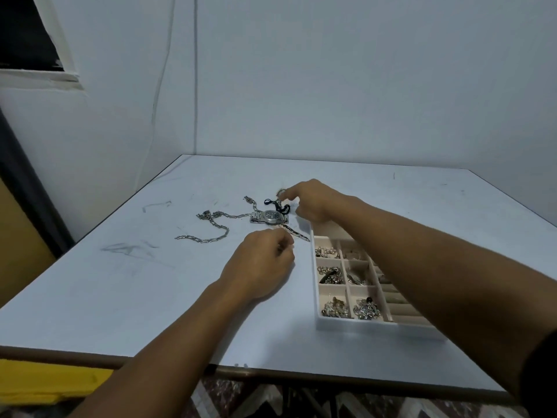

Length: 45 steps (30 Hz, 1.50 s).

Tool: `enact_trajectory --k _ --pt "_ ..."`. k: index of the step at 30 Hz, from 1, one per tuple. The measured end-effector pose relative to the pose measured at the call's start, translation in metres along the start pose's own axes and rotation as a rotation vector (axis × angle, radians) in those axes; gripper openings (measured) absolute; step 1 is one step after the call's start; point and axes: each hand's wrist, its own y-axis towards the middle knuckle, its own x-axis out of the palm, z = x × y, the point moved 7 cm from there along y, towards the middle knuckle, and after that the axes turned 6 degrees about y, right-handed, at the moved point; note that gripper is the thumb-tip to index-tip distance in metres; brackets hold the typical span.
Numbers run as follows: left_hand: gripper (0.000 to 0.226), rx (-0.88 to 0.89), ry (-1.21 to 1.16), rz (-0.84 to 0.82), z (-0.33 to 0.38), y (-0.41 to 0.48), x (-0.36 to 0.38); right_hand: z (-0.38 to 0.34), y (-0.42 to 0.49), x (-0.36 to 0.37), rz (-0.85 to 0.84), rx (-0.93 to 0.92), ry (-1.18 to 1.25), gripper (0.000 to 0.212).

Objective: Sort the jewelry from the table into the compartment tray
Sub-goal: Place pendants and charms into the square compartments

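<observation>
Plain home room: bare white walls (pixel 331 70), scuffed table (pixel 150 282), patterned floor (pixel 241 401)

**A:** Backdrop?
**B:** One pale wall (pixel 331 70). Two thin cables run down it, one straight (pixel 195 86), one bowed (pixel 162 70).
**A:** Upper left?
**B:** One dark window opening (pixel 27 34), with a white sill (pixel 39 75) below it.
**A:** Left edge?
**B:** One dark slanted frame (pixel 27 182), with a yellow panel (pixel 18 236) beside it.
**A:** Bottom?
**B:** One yellow block (pixel 45 384), lower left. Patterned floor (pixel 241 399), dark and light zigzags.

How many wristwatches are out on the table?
1: a silver metal wristwatch lies just left of the right hand, beside a silver chain; the forearm could hide others.
</observation>
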Motion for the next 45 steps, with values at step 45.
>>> enact_trajectory --k 45 --pt "0.046 0.061 -0.051 0.018 0.045 0.033 0.035 0.120 -0.116 -0.037 0.101 0.052 0.161 0.009"
